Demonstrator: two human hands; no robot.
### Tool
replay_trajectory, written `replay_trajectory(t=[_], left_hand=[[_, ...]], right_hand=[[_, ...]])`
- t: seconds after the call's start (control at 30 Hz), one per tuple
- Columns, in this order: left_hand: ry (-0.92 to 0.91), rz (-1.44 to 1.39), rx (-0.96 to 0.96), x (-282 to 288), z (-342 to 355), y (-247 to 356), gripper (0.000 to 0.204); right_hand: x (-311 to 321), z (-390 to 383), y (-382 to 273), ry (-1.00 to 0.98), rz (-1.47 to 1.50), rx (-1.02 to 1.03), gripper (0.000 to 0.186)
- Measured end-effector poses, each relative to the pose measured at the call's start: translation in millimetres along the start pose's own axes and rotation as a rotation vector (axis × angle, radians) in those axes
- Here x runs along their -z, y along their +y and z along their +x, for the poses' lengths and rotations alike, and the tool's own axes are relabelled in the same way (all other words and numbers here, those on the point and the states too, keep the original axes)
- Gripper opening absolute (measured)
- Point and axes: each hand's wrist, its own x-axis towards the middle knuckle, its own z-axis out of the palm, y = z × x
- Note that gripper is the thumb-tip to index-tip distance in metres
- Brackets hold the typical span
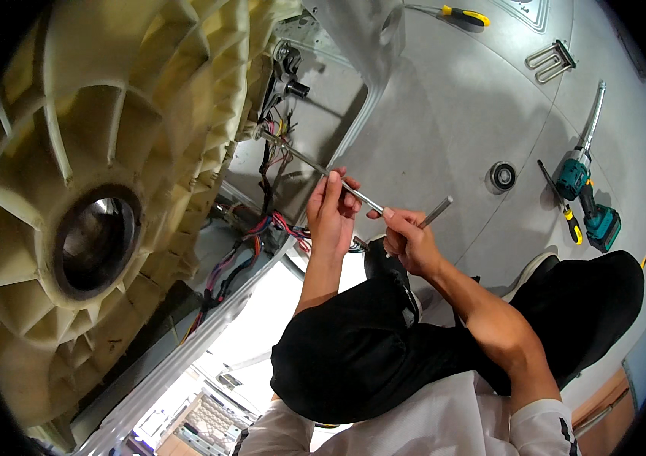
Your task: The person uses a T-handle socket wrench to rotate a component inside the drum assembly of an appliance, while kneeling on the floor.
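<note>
Well, both hands are on 1 long metal rod point(300, 157), which slants from above the person's lap up across the open side of a grey metal cabinet point(368, 106). The left hand point(329, 213) has it about midway, thumb on 1 side and fingers curled loosely round the other; how hard they press I can't tell. The right hand point(412, 242) is wrapped about the near end, its fingers closed in a fist from which a short bar point(437, 210) also sticks out (whether the 2 are joined is hidden by the grip). The rod's far tip reaches the edge of a big cream ribbed tub point(91, 140); I can't make out if it is seated on anything there.

That tub fills the left side, and its round, dark-rimmed opening point(98, 243) shows a shiny grey surface within. Inside the cabinet, red, blue and black wires point(283, 222) run along beside the tub, with a black cylindrical part point(297, 89) above them.

On the grey floor point(444, 99), apart from the hands, lie a yellow-and-black screwdriver point(466, 17), a looped metal element point(551, 64), a round bearing point(502, 176), and a 2nd screwdriver point(573, 226) just beside a teal-and-black cordless tool point(572, 180) with a long shiny extension.
</note>
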Motion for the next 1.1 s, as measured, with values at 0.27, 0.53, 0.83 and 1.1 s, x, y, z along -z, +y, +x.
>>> replay_trajectory(t=[0.27, 0.53, 0.83, 1.1], left_hand=[[0.034, 0.034, 0.0, -1, -2, 2, 0.022], [0.047, 0.036, -0.014, 2, -2, 2, 0.023], [0.046, 0.04, 0.003, -2, -4, 4, 0.027], [-0.019, 0.049, -0.003, 6, -6, 5, 0.028]], right_hand=[[-12, -6, -4, 0.008, 0.265, -0.166, 0.026], [-16, -10, -10, -0.064, 0.436, -0.306, 0.03], [-11, -8, 0, -0.095, 0.52, -0.364, 0.031], [-13, -11, 5, -0.081, 0.509, -0.347, 0.03]])
